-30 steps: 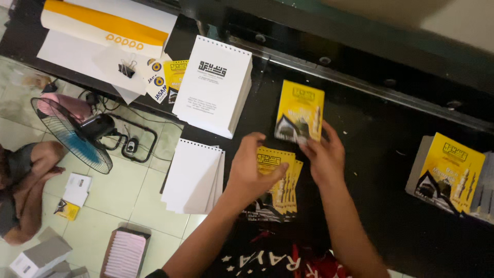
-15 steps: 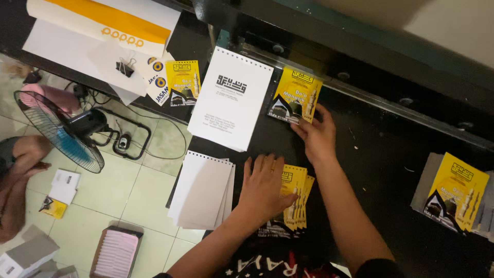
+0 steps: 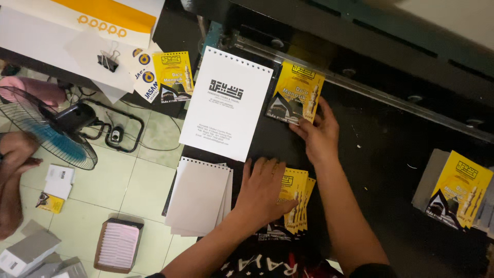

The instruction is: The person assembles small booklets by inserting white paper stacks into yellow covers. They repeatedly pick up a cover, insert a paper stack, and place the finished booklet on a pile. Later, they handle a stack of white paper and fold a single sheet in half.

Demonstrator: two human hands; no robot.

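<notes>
Black worktable (image 3: 391,154) holds yellow booklets (image 3: 296,198) above tiled floor (image 3: 131,180).

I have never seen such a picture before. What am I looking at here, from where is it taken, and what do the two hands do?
The view comes from a camera worn on a person's head, looking down at their own bare hands over a dark worktable. The right hand touches a yellow booklet cover lying beside a white punched sheet. The left hand presses flat on a small stack of yellow covers. Left of it lies a pile of plain punched sheets. Beyond the table's edge, a fan stands on the tiled floor.
</notes>
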